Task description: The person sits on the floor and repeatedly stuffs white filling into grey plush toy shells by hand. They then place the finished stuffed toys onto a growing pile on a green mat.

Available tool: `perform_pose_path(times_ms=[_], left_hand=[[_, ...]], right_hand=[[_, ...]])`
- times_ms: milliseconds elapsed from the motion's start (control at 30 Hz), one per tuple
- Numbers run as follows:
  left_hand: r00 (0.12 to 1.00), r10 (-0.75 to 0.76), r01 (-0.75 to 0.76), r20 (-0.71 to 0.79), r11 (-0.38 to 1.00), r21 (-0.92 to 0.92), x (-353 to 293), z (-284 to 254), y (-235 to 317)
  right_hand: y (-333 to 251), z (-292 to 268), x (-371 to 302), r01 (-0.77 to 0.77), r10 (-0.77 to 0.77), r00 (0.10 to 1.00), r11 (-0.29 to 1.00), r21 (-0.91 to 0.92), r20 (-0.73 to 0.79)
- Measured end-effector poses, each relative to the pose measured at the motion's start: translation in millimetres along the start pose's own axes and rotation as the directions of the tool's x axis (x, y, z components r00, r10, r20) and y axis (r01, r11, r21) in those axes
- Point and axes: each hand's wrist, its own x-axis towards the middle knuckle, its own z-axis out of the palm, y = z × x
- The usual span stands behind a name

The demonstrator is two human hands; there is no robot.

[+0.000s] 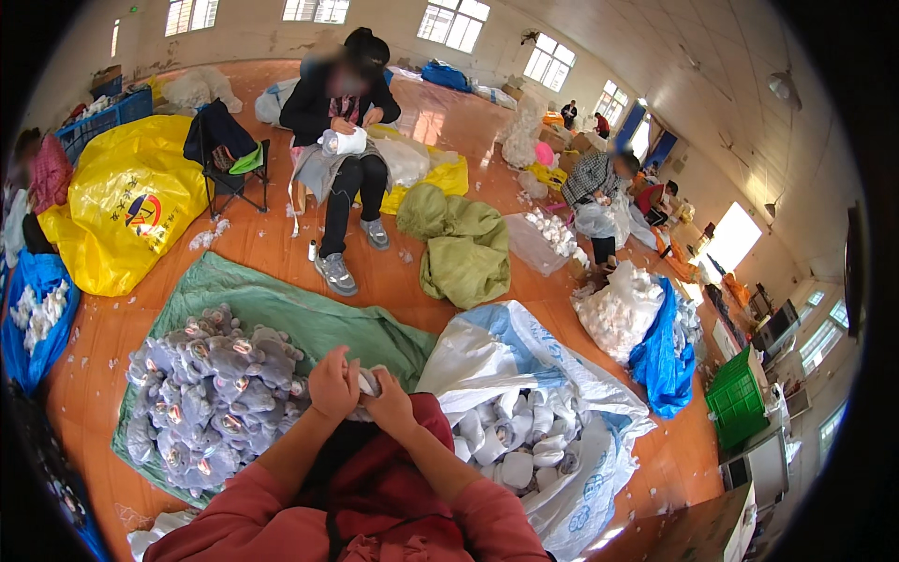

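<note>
Above my lap, both hands are together at a small grey and white plush piece (368, 382). My left hand (332, 386) grips its left side, fingers pointing up. My right hand (390, 406) closes round its right side; the fingers hide much of the piece. To the left, a heap of grey plush toys (215, 384) lies on a green cloth sheet (272, 292). On the right stands an open white woven sack (599, 386) with blue marks, holding many white and grey plush pieces (520, 440).
Across from me a seated person (342, 112) handles a white and grey plush piece. A yellow sack (122, 206) and folding chair (225, 155) are at far left. An olive sack (459, 244) lies ahead; a clear bag of stuffing (618, 314) and green crate (740, 398) are right.
</note>
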Motion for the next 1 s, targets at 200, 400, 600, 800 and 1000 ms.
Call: perform_pose_path(times_ms=[200,400,600,800,1000], left_hand=[[0.986,-0.162,0.161,-0.037,0.987,-0.029,11,16,-22],[0.955,-0.085,0.139,0.286,0.974,-0.177,-2,-10,-13],[0.347,-0.116,0.567,0.931,0.816,-0.109,41,-77,-17],[0.511,-0.338,0.471,0.791,0.879,0.071,22,-68,-6],[0.893,-0.269,0.261,0.360,0.963,0.073,-12,-46,0]], right_hand=[[-13,13,-4,-0.061,0.058,0.995,0.997,-0.050,-0.076],[14,7,-5,-0.020,0.022,1.000,0.985,0.174,-0.010],[20,4,-13,-0.240,0.159,0.969,0.779,0.579,0.188],[17,13,-9,-0.144,0.118,0.988,0.941,0.306,0.103],[17,35,-21,0.048,-0.006,0.982,0.976,0.213,-0.190]])
